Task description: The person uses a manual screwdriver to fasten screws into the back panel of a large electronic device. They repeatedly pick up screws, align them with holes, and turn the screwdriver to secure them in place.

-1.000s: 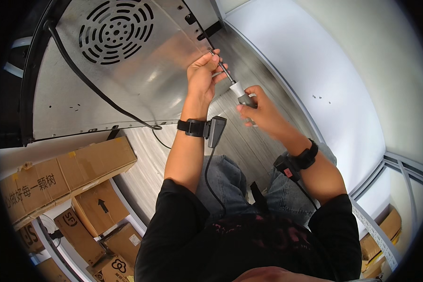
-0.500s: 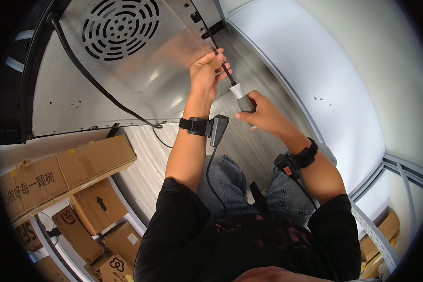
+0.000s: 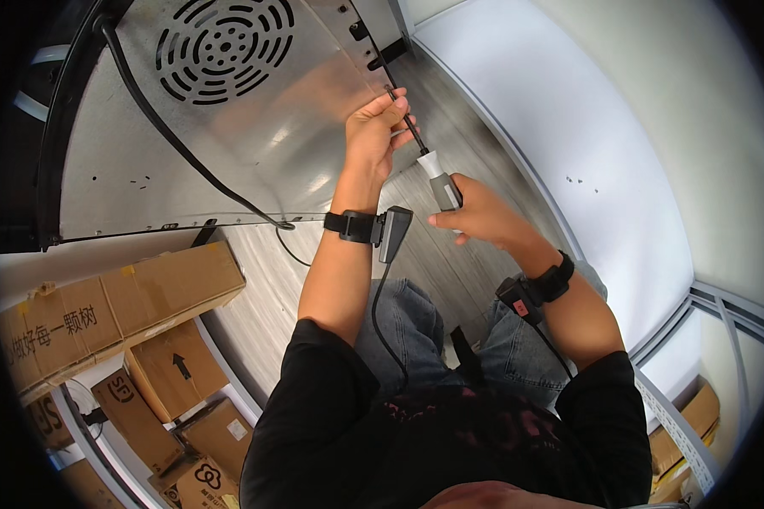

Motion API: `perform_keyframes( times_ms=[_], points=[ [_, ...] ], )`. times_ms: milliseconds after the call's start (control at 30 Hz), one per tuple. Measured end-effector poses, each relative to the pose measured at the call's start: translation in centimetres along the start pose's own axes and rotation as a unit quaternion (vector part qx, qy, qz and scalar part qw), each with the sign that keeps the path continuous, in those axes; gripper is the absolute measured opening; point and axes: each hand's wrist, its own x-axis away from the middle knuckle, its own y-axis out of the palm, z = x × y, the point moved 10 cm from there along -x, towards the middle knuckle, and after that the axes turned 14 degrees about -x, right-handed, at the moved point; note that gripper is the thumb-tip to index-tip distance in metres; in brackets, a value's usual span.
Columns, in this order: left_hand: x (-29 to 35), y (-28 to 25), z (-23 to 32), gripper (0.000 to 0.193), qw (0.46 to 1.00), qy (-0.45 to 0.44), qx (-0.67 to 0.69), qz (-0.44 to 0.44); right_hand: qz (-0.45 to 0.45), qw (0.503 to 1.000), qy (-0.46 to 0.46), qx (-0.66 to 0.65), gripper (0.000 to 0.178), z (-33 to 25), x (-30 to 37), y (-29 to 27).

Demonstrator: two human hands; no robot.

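A screwdriver (image 3: 443, 188) with a grey and white handle and a long dark shaft slants up and left toward the edge of a metal appliance panel (image 3: 255, 161). My right hand (image 3: 480, 212) is closed around its handle. Higher up, my left hand (image 3: 377, 131) pinches the shaft near its tip, thumb and forefinger together, other fingers curled loosely behind. The tip lies close to the panel's right edge; whether it sits in a screw I cannot tell. Round vent slots (image 3: 225, 47) show in the panel's upper part.
A black power cord (image 3: 157, 131) runs down across the panel. Cardboard boxes (image 3: 178, 369) stand on a shelf at lower left, a long carton (image 3: 136, 297) above them. At right is a white board in a grey frame (image 3: 560, 110). Thin cables hang from both wrist straps.
My right hand has shifted its grip slightly down the screwdriver's handle, its fingers turned a little. My left hand stays pinched on the shaft. The view has shifted slightly.
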Motion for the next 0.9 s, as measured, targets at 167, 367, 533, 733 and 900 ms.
perform_keyframes(
  times_ms=[167,367,533,733,900],
  points=[
    [-0.11,0.29,-0.05,0.020,0.999,0.004,0.037,-0.025,-0.023,0.994,0.022,-0.108,0.053,0.51,0.26,-0.21],
    [0.38,0.37,0.27,0.022,0.999,-0.010,0.020,-0.025,-0.023,1.000,0.003,-0.007,0.053,0.28,0.08,-0.17],
    [-0.01,0.13,0.01,0.022,1.000,-0.003,0.004,-0.015,0.010,1.000,0.000,-0.019,0.052,-0.22,0.57,-0.26],
    [0.06,0.35,-0.05,0.022,0.999,0.000,0.021,-0.024,-0.060,0.993,0.004,-0.105,0.048,0.42,0.41,-0.03],
    [0.27,0.37,0.08,0.023,0.999,0.004,0.034,-0.036,-0.021,0.998,-0.002,-0.061,0.042,0.15,0.48,-0.30]
  ],
)
